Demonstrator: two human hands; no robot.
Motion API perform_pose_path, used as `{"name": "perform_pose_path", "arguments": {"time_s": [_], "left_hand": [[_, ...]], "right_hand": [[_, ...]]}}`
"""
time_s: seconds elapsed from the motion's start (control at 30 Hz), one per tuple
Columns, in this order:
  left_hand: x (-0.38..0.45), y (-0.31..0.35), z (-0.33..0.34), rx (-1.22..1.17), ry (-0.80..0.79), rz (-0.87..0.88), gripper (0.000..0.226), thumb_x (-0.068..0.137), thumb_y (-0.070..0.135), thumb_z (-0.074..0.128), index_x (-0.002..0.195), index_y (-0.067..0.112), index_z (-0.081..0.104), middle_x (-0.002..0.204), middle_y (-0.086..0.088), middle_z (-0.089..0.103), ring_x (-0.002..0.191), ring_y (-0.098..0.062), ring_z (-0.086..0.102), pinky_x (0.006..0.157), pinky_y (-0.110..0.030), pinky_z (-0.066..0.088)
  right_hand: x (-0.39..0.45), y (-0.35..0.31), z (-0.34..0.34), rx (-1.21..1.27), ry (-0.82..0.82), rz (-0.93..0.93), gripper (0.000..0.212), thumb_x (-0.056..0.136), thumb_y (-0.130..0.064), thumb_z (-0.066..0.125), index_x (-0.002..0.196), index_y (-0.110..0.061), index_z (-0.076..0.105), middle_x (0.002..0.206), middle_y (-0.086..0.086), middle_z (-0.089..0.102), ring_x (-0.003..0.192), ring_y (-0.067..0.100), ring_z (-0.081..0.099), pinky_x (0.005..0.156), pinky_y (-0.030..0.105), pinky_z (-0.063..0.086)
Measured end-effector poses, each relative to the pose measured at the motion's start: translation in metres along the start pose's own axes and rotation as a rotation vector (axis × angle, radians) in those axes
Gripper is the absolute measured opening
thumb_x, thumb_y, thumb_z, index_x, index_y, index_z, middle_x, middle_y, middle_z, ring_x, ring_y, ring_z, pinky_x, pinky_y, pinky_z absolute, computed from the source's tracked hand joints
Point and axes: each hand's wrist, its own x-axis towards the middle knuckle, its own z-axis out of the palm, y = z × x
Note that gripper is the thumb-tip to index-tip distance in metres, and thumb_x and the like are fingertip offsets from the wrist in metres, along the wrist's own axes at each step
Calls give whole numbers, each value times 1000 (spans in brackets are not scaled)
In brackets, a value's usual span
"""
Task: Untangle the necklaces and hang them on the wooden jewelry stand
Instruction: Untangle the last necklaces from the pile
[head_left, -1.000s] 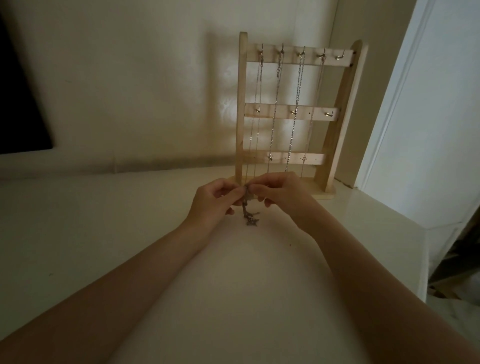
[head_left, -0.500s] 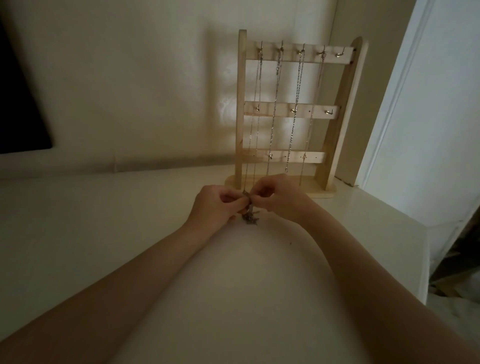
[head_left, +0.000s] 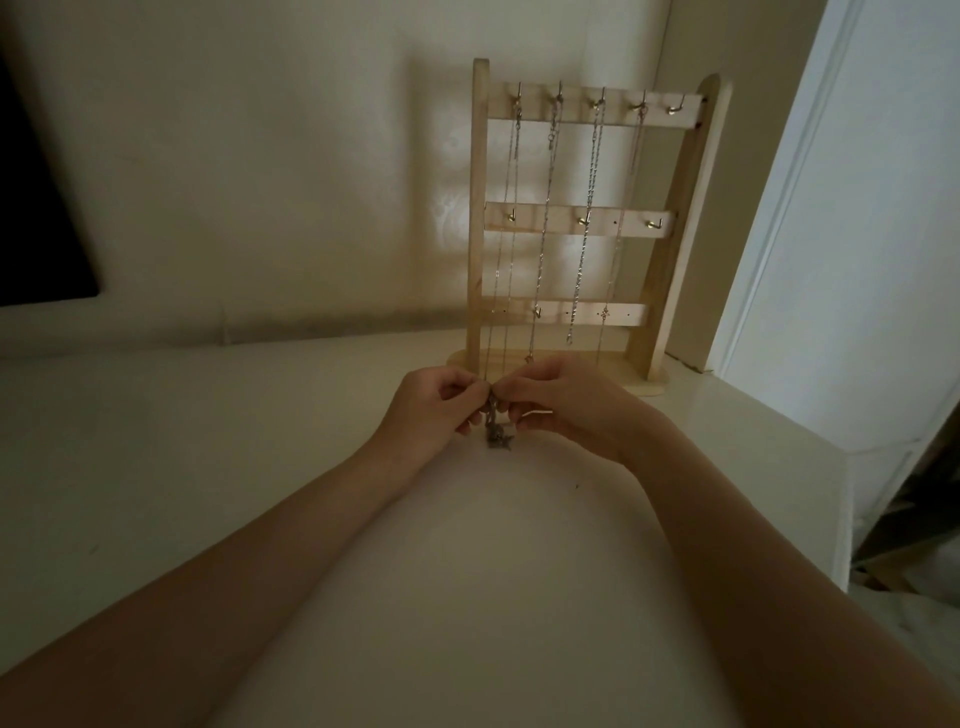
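In front of the wooden jewelry stand (head_left: 597, 223), just above the pale tabletop (head_left: 208, 441), both hands meet over a small dark knot of chain (head_left: 496, 428). The left hand (head_left: 431, 410) has its fingers curled and pinches the upper part of the knot; the right hand (head_left: 566, 402) pinches the same spot from the other side, fingertips almost touching. A small star-like pendant (head_left: 503, 442) hangs at the bottom of the knot, at or just above the tabletop.

The stand sits upright near the wall with four chains (head_left: 587, 228) hanging from the top-rail hooks. The two thin strands of the leftmost chain (head_left: 506, 270) run down toward the pinch point, so the knot appears to belong to that necklace. The rightmost top hook (head_left: 674, 108) is bare.

Assessment: the step in hand is loosening the knot. It is best done with light, opposed pulls at the very centre of the knot, teasing loops apart rather than tugging the free strands, which would tighten it. The hung end should keep slack so the hook is not strained and the stand is not tipped forward. Lighting is dim; individual links cannot be made out, so progress on the knot cannot be judged.
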Motion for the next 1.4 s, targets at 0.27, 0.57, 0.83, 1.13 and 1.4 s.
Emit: {"name": "perform_pose_path", "arguments": {"time_s": [0.27,0.57,0.83,1.13,1.4], "left_hand": [[1,-1,1,64,38,12,20,89,9,56,70,15,61,59,0,57,43,3,50,46,-10,41],[1,-3,0,-14,43,5,19,86,5,59,70,15,63,58,4,64,50,3,58,51,-9,45],[-1,-3,0,-96,-10,-9,14,83,-3,62,81,10,66,72,-9,68,56,-3,66,53,-11,49],[-1,-5,-1,-48,16,-35,17,82,5,66,70,17,67,62,2,69,55,-8,67,49,-14,48],[-1,1,-1,-16,29,-28,15,82,0,61,69,8,62,52,2,60,41,1,50,44,-11,39]], "right_hand": [[0,-2,2,-122,71,-22,8,82,-9,67,75,-5,70,66,3,63,55,7,53,56,16,47],[3,2,5,-204,120,-73,11,82,-5,66,72,-9,66,64,2,59,53,4,52,56,15,46],[4,3,5,-266,121,-111,17,83,0,63,71,-13,63,64,4,57,50,3,49,49,12,43],[7,6,8,-438,181,-165,3,80,-6,67,80,-4,68,66,4,59,59,12,50,54,20,42],[1,-1,3,-269,77,-105,11,84,-6,64,73,-6,67,59,1,58,53,9,51,57,20,45]]}}
